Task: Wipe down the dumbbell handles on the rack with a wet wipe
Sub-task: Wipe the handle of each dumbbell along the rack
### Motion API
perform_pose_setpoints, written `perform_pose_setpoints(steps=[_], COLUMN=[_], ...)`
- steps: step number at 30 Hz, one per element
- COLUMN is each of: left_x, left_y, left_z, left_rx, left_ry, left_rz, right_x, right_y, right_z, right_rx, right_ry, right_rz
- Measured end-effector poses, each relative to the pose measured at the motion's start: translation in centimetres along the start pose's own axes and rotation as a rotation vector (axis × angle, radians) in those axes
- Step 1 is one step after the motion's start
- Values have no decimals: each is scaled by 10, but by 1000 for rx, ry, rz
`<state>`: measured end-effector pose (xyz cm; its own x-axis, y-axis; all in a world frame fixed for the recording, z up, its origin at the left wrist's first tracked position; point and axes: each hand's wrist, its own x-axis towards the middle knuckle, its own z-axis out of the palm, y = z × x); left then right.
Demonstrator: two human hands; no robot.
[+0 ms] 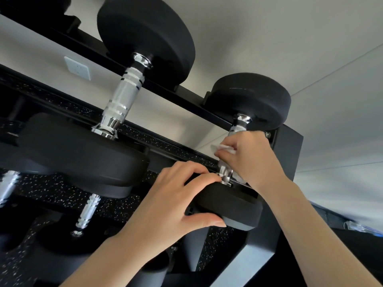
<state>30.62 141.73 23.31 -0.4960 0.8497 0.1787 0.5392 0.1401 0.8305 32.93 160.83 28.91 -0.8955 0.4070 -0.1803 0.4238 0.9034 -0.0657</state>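
Observation:
A small black dumbbell (251, 100) lies at the right end of the rack's top shelf. My right hand (246, 156) is wrapped around its chrome handle with a white wet wipe (222, 147) pressed against the metal; most of the handle is hidden under the hand. My left hand (176, 201) grips the dumbbell's near black head (234, 206), thumb under it and fingers over the top. To the left, a larger dumbbell with a bare knurled chrome handle (122, 96) rests on the same shelf.
The black rack frame (288, 158) ends just right of my hands. Lower shelves hold more dumbbells with chrome handles (88, 212). A white wall socket (77, 68) is behind the rack. Speckled black flooring shows beneath.

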Motion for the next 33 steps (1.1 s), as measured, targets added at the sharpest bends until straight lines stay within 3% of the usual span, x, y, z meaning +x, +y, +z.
perform_pose_setpoints(steps=[8,12,18,21,25,33], left_x=[-1,-1,-2,-2,-1,-1], left_y=[0,-1,0,0,0,0], left_z=[0,1,2,2,2,3], left_rx=[-5,-12,-5,-4,-16,-30], left_ry=[2,10,22,21,20,36], left_rz=[-5,-7,3,1,-6,-18], right_x=[30,28,23,20,11,-27], right_y=[14,15,13,15,17,21], right_z=[-7,6,17,17,10,10], right_rx=[46,32,185,361,626,791], right_ry=[243,444,663,633,458,144], right_rz=[-12,-4,77,149,247,141])
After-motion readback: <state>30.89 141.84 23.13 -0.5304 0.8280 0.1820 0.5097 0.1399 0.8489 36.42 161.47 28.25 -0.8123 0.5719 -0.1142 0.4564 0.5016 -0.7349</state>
